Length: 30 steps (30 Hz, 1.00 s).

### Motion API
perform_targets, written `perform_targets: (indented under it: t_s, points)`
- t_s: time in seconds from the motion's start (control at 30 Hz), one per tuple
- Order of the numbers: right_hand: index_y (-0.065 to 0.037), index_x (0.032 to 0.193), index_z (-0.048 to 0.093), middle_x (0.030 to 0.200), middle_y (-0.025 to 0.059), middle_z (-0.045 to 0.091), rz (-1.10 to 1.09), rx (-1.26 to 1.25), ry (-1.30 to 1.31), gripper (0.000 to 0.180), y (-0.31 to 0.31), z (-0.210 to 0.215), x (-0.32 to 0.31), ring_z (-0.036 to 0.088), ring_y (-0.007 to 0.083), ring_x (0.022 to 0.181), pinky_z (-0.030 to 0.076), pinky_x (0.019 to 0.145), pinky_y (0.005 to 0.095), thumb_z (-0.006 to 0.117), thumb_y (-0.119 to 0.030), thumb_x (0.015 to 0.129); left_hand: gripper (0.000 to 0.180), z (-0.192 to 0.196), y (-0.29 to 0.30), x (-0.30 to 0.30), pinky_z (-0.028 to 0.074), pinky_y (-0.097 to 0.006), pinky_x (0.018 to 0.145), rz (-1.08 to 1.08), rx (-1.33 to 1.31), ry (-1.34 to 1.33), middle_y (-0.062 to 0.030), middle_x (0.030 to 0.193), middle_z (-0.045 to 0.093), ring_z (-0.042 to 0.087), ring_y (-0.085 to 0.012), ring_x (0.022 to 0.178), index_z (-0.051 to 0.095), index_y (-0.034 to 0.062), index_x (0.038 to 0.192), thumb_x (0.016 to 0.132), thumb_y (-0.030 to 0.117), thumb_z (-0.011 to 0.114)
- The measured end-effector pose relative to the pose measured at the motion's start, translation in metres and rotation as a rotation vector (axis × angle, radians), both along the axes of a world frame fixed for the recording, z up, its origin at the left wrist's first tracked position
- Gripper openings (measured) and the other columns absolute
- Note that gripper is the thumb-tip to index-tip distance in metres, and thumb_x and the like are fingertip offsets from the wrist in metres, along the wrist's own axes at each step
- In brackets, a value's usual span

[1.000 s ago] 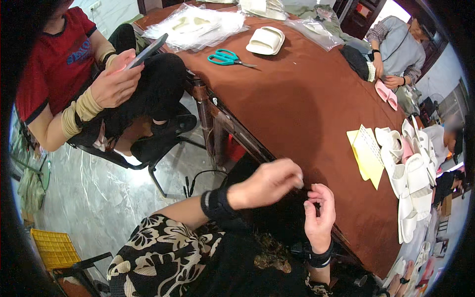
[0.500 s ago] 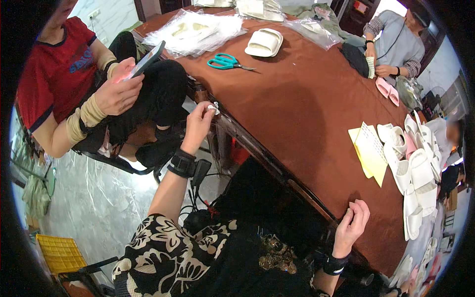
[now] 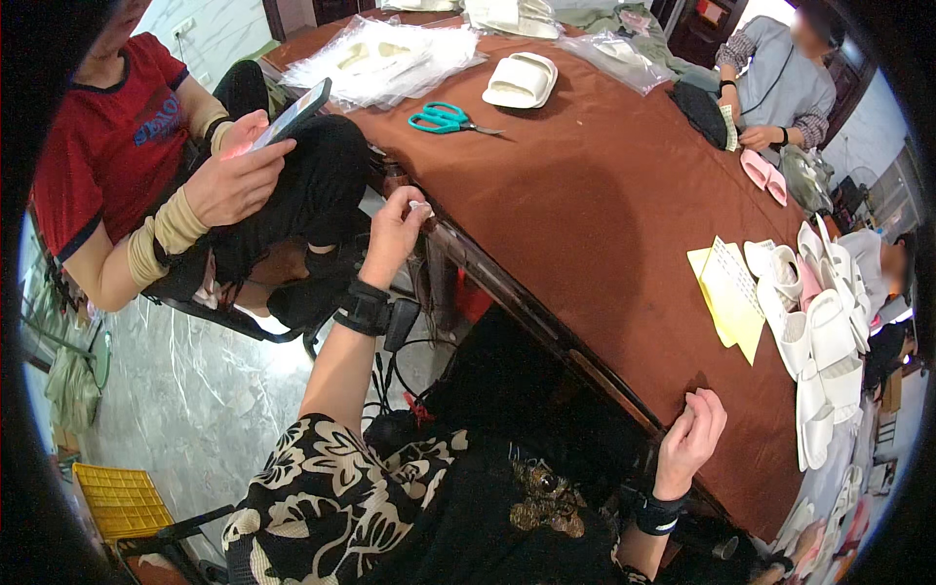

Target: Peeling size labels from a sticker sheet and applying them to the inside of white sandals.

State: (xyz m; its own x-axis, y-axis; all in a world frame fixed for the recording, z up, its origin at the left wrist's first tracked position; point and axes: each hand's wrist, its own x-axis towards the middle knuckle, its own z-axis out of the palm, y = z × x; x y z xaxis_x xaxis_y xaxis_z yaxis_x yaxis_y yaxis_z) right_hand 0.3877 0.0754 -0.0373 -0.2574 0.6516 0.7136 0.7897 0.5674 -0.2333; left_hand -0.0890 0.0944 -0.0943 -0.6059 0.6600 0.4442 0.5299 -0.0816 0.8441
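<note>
My left hand (image 3: 396, 230) is at the left edge of the table, its thumb and fingers pinched on a small crumpled white scrap (image 3: 420, 207). Most of the scrap is hidden by the fingertips. Far to the right, my right hand (image 3: 692, 436) rests at the table's near edge with its fingers loosely curled together. Nothing shows in it. Yellow and white printed sheets (image 3: 729, 300) lie beyond the right hand. Teal-handled scissors (image 3: 441, 118) and a cream slide sandal (image 3: 522, 82) lie on the table beyond the left hand.
Clear plastic bags (image 3: 380, 60) are heaped at the back left of the brown-covered table (image 3: 546, 214). White slippers (image 3: 829, 341) line the right edge. A seated person (image 3: 127, 146) holds a phone (image 3: 294, 112) at left; another person (image 3: 780, 78) sits beside pink slippers (image 3: 763, 176).
Both my hands stay almost in place, with the left still pinching the white scrap. Its fingers have shifted slightly and cover more of the scrap. The left person's phone has moved a little right.
</note>
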Motion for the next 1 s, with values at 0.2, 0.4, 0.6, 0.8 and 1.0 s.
perform_targets:
  t_s: [0.2,0.4,0.6,0.8,1.0]
  points:
    - [0.002,0.094,0.061,0.103,0.0166,0.060,0.002,0.010,-0.018,0.020,0.001,0.000,0.000,0.056,0.0334,0.095,0.045,0.085,0.0409,0.057,0.012,0.077,0.008,-0.017,-0.023,0.004,0.047,-0.027,0.068,-0.214,-0.117,0.001,-0.0035,0.074,0.059,0.055,-0.0090,0.072,0.058,0.0031,0.088,0.084,0.004,0.065]
    - [0.002,0.096,0.060,0.103,0.0175,0.060,0.005,0.003,-0.041,0.018,0.000,0.003,-0.001,0.057,0.0333,0.097,0.046,0.086,0.0393,0.054,0.012,0.081,0.007,-0.037,-0.046,0.015,0.045,-0.025,0.067,-0.176,-0.086,0.027,-0.0019,0.080,0.055,0.051,-0.0085,0.075,0.060,0.0030,0.083,0.082,0.001,0.067]
    - [0.002,0.095,0.060,0.102,0.0174,0.061,-0.005,0.006,-0.034,0.018,-0.001,0.001,-0.001,0.057,0.0331,0.096,0.046,0.086,0.0394,0.055,0.012,0.081,0.012,-0.019,-0.015,0.059,0.045,-0.022,0.070,-0.214,0.193,-0.344,0.0029,0.085,0.055,0.052,-0.0061,0.078,0.057,0.0037,0.097,0.088,0.003,0.064]
    - [0.001,0.095,0.061,0.102,0.0165,0.061,0.003,0.018,-0.042,0.021,0.000,0.001,0.000,0.056,0.0341,0.095,0.045,0.085,0.0413,0.057,0.012,0.077,0.019,-0.023,-0.003,0.081,0.045,-0.022,0.071,-0.003,0.255,-0.452,0.0011,0.088,0.057,0.053,-0.0067,0.079,0.056,0.0017,0.106,0.089,0.005,0.065]
    - [0.002,0.094,0.061,0.102,0.0169,0.061,0.009,0.031,-0.044,0.020,0.003,-0.001,-0.001,0.056,0.0344,0.095,0.045,0.085,0.0416,0.057,0.012,0.077,0.012,-0.035,0.003,0.085,0.045,-0.024,0.069,0.082,0.305,-0.359,-0.0003,0.085,0.055,0.051,-0.0085,0.076,0.058,0.0014,0.097,0.090,0.008,0.064]
